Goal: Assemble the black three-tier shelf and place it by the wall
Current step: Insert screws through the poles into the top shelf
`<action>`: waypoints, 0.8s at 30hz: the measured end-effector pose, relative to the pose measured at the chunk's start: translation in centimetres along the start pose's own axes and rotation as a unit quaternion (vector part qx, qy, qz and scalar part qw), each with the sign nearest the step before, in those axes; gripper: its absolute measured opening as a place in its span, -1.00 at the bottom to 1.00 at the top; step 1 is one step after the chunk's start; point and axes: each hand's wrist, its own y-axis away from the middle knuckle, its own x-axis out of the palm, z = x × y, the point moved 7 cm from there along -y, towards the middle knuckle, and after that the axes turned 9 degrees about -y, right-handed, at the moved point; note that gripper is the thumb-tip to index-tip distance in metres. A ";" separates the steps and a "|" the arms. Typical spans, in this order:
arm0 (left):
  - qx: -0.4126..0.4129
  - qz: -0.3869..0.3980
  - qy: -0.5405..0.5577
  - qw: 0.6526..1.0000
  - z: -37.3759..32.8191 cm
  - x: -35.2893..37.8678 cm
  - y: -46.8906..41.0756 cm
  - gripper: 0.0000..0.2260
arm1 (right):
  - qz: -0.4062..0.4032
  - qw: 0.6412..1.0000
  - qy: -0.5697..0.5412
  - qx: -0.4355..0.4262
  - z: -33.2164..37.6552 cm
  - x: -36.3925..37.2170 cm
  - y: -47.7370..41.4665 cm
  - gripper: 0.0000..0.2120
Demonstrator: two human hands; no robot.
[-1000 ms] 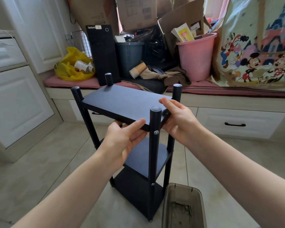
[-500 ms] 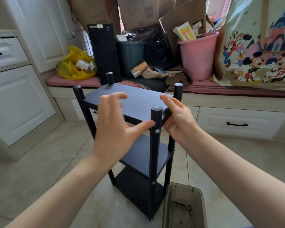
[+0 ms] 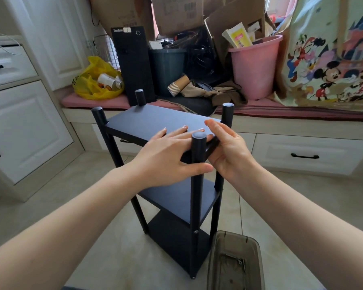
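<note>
- Now the shelf [image 3: 176, 197] stands upright on the floor [image 3: 50, 216], all three tiers set in its four posts [image 3: 99, 122], just before the window seat [image 3: 281, 116] — not yet by a wall.
- The left hand [image 3: 168, 151] lies flat on the top tier [image 3: 155, 120], fingers [image 3: 176, 132] straight, thumb stretched across the near post [image 3: 198, 147]; it grips nothing.
- The right hand [image 3: 228, 151] presses straight fingers against the tier's right end; its thumb is hidden.
- Probably light and stiff, yet tall and narrow, so tippy — best lifted by two opposite posts just under the top tier, not by the thin board.
</note>
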 end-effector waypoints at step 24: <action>-0.154 -0.085 0.157 0.972 12.9 -5.6 4.7 -0.36 | 0.096 0.984 0.116 0.093 -5.9 14.4 -6.7 -0.86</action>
